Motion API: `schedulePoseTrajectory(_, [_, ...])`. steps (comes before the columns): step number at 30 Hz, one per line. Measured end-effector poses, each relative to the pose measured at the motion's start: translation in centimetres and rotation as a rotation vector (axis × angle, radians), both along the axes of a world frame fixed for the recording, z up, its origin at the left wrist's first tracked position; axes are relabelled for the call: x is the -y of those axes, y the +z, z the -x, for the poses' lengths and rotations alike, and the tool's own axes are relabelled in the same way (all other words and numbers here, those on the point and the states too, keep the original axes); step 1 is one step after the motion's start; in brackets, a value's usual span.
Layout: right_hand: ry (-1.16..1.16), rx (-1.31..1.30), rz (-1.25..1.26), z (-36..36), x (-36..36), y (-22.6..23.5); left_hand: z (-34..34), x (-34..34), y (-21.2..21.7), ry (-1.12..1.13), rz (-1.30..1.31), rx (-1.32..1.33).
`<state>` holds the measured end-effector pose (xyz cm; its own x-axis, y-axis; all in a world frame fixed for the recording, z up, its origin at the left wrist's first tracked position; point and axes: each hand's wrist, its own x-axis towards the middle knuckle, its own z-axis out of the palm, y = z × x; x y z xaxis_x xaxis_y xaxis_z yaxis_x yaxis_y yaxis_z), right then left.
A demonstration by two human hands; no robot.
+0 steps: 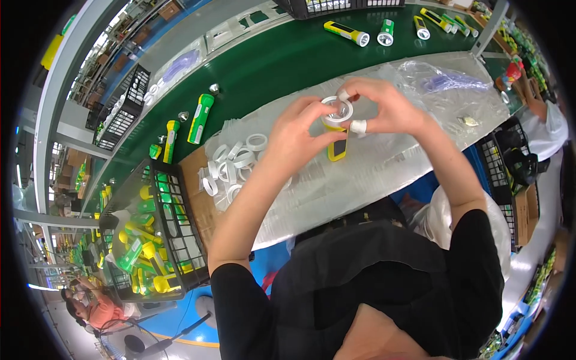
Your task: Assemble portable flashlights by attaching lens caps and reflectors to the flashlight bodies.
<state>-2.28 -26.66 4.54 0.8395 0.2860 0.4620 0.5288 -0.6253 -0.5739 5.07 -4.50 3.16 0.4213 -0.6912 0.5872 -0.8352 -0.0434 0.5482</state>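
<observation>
The tabletop point(384, 165) runs from lower left to upper right of the frame, covered by a crinkled clear plastic sheet point(420, 78). A heap of white plastic rings point(234, 165) lies on it at centre left, beside a brown cardboard piece point(195, 180). A small metallic part point(470, 121) rests on the sheet at right. Above the tabletop, a dark green conveyor belt point(282, 60) carries green-and-white flashlights point(201, 118) at left and yellow and green flashlights point(347, 33) along the top. A black wire crate point(171, 231) of flashlight bodies sits at lower left.
</observation>
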Motion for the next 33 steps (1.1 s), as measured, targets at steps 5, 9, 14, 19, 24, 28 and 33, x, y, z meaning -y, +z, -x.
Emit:
schedulePoseTrajectory(5, [0.127,-0.172,0.354,-0.7,-0.3,5.2,0.8,2.0,-1.3,0.009,-0.011,-0.05])
schedulePoseTrajectory(9, [0.194,-0.295,0.466,-1.7,-0.2,6.1,0.8,2.1,-1.2,0.035,0.017,-0.088])
schedulePoseTrajectory(14, [0.216,-0.292,0.547,-2.2,-0.3,6.4,0.7,2.1,-1.4,0.038,0.028,-0.163])
schedulePoseTrajectory(19, [0.058,-0.344,0.561,-2.2,-0.9,6.4,0.3,2.9,-2.0,0.055,0.089,-0.06])
schedulePoseTrajectory(24, [-0.161,-0.367,0.536,-2.0,-1.8,5.2,0.4,3.3,-2.1,0.083,0.097,-0.04])
schedulePoseTrajectory(28, [-0.444,-0.334,0.656,-1.8,-1.9,4.3,0.3,3.6,-1.9,0.087,0.055,-0.07])
schedulePoseTrajectory(33, [-0.009,-0.126,0.401,-2.4,0.5,4.7,0.1,3.6,-2.1,0.064,0.095,-0.093])
